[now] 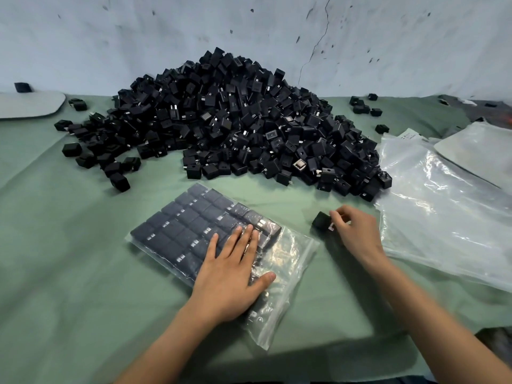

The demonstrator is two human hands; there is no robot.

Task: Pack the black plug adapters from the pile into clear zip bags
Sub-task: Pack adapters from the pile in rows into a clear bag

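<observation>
The left hand (231, 275) lies flat, fingers straight, pressing the part-filled zip bag (221, 245) on the desk (69, 259); the right hand (353, 231) pinches one black adapter (321, 221) just right of the bag's mouth — apparently by its prongs; the pile (221, 120) lies beyond both. Loose film may snag it; lifting the palm could let the neat rows shift.

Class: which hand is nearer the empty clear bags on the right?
Right. The right hand, pinching one adapter, sits just left of the empty bags; the left hand lies farther left, flat on the part-filled bag.
</observation>
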